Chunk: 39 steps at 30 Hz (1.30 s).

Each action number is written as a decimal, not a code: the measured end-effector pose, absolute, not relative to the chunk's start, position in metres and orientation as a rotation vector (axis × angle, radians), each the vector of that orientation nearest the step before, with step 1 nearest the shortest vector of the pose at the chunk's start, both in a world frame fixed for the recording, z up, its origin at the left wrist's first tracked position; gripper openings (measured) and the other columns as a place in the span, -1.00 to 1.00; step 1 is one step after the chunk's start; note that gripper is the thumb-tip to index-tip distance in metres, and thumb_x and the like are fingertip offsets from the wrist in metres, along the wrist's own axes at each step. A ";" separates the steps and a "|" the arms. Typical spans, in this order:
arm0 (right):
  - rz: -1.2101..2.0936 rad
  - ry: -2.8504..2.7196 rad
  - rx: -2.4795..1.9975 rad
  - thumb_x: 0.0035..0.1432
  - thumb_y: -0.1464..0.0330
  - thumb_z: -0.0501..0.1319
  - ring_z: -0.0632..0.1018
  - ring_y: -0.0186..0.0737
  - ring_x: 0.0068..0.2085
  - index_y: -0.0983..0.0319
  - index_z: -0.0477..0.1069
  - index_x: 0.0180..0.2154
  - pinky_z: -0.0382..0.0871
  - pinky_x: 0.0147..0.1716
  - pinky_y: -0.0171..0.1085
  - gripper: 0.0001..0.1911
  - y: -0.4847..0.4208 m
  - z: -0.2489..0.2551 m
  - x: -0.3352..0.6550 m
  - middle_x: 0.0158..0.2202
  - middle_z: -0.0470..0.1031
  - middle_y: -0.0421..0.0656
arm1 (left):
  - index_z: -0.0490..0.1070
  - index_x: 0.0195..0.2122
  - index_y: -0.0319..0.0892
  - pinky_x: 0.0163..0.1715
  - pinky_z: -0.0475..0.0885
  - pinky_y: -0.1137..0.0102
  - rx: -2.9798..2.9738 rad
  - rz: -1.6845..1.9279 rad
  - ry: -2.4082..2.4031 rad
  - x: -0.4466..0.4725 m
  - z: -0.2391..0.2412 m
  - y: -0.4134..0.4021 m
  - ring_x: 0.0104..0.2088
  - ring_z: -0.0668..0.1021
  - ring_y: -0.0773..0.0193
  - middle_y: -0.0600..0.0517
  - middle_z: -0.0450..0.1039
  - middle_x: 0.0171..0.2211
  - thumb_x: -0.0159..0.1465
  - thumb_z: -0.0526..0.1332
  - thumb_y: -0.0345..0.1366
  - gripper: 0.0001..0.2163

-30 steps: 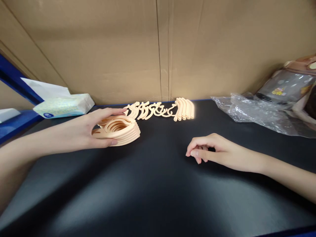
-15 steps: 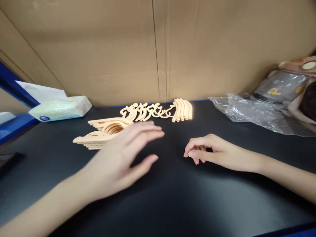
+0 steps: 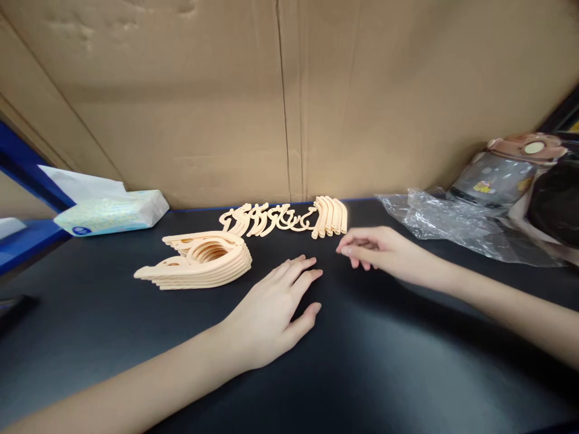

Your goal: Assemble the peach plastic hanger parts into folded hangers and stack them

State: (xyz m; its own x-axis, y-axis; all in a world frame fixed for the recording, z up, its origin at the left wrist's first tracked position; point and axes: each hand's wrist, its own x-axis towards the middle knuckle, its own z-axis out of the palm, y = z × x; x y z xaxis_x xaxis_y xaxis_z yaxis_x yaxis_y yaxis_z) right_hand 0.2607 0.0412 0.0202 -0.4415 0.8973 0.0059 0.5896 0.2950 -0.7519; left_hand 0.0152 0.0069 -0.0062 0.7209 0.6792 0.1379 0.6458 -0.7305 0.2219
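Note:
A stack of peach plastic hangers (image 3: pixel 201 263) lies flat on the black tabletop (image 3: pixel 362 361) left of centre. A second row of the same hangers (image 3: pixel 289 218) stands fanned out near the cardboard wall. My left hand (image 3: pixel 275 310) rests palm down on the table, fingers stretched out, just right of the stack and not touching it. My right hand (image 3: pixel 377 248) hovers with fingers loosely curled, nothing in them, close to the right end of the fanned row.
A tissue pack (image 3: pixel 108 211) sits at the back left by a blue shelf rail (image 3: pixel 22 166). Crumpled clear plastic (image 3: pixel 447 223) and a lidded clear container (image 3: pixel 502 175) lie at the back right. A cardboard wall (image 3: pixel 289 96) closes the back.
My left hand let go of the hanger stack and moved right, settling flat on the table. My right hand moved forward toward the fanned row of hangers.

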 end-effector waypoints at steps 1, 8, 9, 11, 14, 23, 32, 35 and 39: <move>0.823 -2.167 -1.402 0.26 0.12 0.09 0.49 -0.33 -0.43 0.23 0.42 -0.22 0.34 -0.46 -0.35 -0.68 0.053 0.021 0.264 -0.43 0.47 -0.21 | 0.24 0.21 -0.22 0.23 0.25 -0.01 2.762 0.338 1.074 0.017 -0.006 0.008 0.30 0.22 -0.03 -0.17 0.17 0.29 0.39 0.01 -0.19 -0.59; 0.297 -2.032 -1.751 0.18 0.21 0.17 0.54 -0.08 -0.25 0.21 0.35 -0.11 0.36 -0.27 -0.18 -0.72 0.138 0.018 0.287 -0.29 0.53 -0.08 | 0.26 0.19 -0.23 0.20 0.29 0.00 2.740 0.341 1.066 0.019 -0.004 0.011 0.27 0.28 -0.04 -0.19 0.19 0.28 0.38 0.02 -0.20 -0.60; 0.255 -2.023 -1.785 0.17 0.21 0.18 0.54 -0.04 -0.22 0.21 0.34 -0.09 0.35 -0.24 -0.15 -0.69 0.147 0.016 0.288 -0.27 0.54 -0.06 | 0.25 0.20 -0.23 0.20 0.29 0.00 2.741 0.336 1.064 0.018 -0.004 0.011 0.27 0.27 -0.03 -0.19 0.18 0.28 0.38 0.02 -0.20 -0.60; 0.230 -2.027 -1.828 0.18 0.19 0.18 0.54 -0.01 -0.18 0.23 0.34 -0.05 0.35 -0.22 -0.14 -0.64 0.159 0.013 0.286 -0.22 0.54 -0.02 | 0.24 0.21 -0.23 0.21 0.28 0.00 2.746 0.326 1.054 0.017 -0.004 0.012 0.28 0.26 -0.02 -0.18 0.17 0.29 0.39 0.01 -0.20 -0.59; 0.247 -2.051 -1.852 0.20 0.17 0.17 0.55 -0.03 -0.19 0.25 0.32 -0.01 0.36 -0.20 -0.14 -0.61 0.167 0.009 0.283 -0.19 0.55 -0.01 | 0.24 0.21 -0.23 0.22 0.26 -0.01 2.748 0.308 1.039 0.016 -0.005 0.013 0.29 0.25 -0.02 -0.18 0.17 0.29 0.39 0.01 -0.21 -0.59; 0.259 -2.085 -1.844 0.26 0.03 0.05 0.55 -0.07 -0.24 0.22 0.32 0.01 0.35 -0.26 -0.18 -0.53 0.164 0.000 0.277 -0.24 0.55 -0.05 | 0.25 0.21 -0.23 0.23 0.24 -0.03 2.751 0.305 1.030 0.016 -0.006 0.015 0.29 0.24 -0.03 -0.18 0.18 0.28 0.38 0.00 -0.20 -0.59; 0.253 -2.062 -1.855 0.24 0.06 0.09 0.56 -0.07 -0.23 0.22 0.34 0.00 0.37 -0.24 -0.17 -0.56 0.164 -0.001 0.276 -0.25 0.56 -0.09 | 0.25 0.22 -0.25 0.25 0.22 -0.01 2.753 0.307 1.031 0.017 -0.006 0.014 0.30 0.22 0.00 -0.17 0.18 0.28 0.39 0.00 -0.22 -0.59; 0.260 -2.053 -1.870 0.24 0.06 0.09 0.56 -0.05 -0.19 0.22 0.34 0.01 0.38 -0.19 -0.15 -0.55 0.163 0.001 0.275 -0.22 0.56 -0.07 | 0.25 0.22 -0.25 0.24 0.23 0.00 2.750 0.304 1.032 0.016 -0.005 0.013 0.30 0.22 0.00 -0.17 0.17 0.29 0.38 0.00 -0.22 -0.58; 0.254 -2.017 -1.914 0.22 -0.08 0.02 0.56 0.04 -0.13 0.22 0.33 0.02 0.38 -0.16 -0.09 -0.42 0.159 0.004 0.269 -0.16 0.56 -0.01 | 0.26 0.21 -0.25 0.24 0.23 0.00 2.744 0.308 1.037 0.017 -0.006 0.014 0.29 0.23 -0.01 -0.18 0.18 0.28 0.38 0.01 -0.22 -0.58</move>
